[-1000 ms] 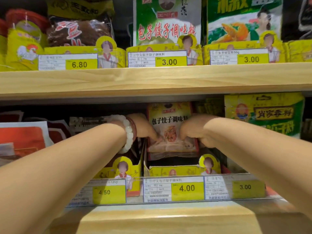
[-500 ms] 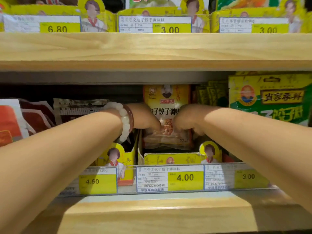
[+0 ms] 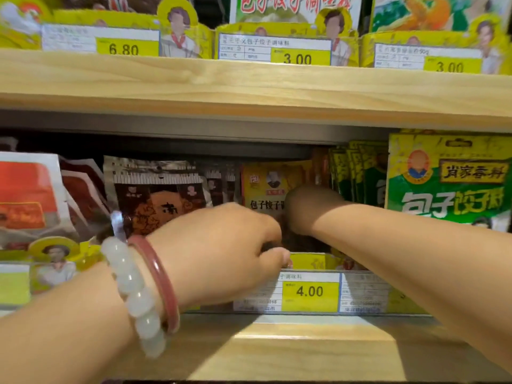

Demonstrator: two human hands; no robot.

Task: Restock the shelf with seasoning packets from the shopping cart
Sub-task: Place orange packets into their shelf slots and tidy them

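Observation:
A yellow seasoning packet [image 3: 267, 184] stands upright in a yellow display box [image 3: 310, 261] on the lower shelf, above the 4.00 price tag [image 3: 309, 291]. My right hand [image 3: 307, 210] reaches deep into the shelf and grips the packet's right side; its fingers lie in shadow. My left hand [image 3: 221, 250], with a white bead bracelet and a red bangle at the wrist, is nearer the shelf front. Its curled fingers and thumb pinch the packet's lower left corner by the box rim. The shopping cart is out of view.
Dark brown packets [image 3: 158, 198] stand left of the box, with red-and-white packets [image 3: 30, 195] further left. Green and yellow packets [image 3: 448, 184] fill the right side. A wooden upper shelf [image 3: 249, 87] with price tags hangs close above. The lower shelf's wooden front edge [image 3: 304, 353] lies below my arms.
My view has moved closer to the shelf. My left hand has drawn back toward the shelf front and lower, while my right hand stays deep at the packet.

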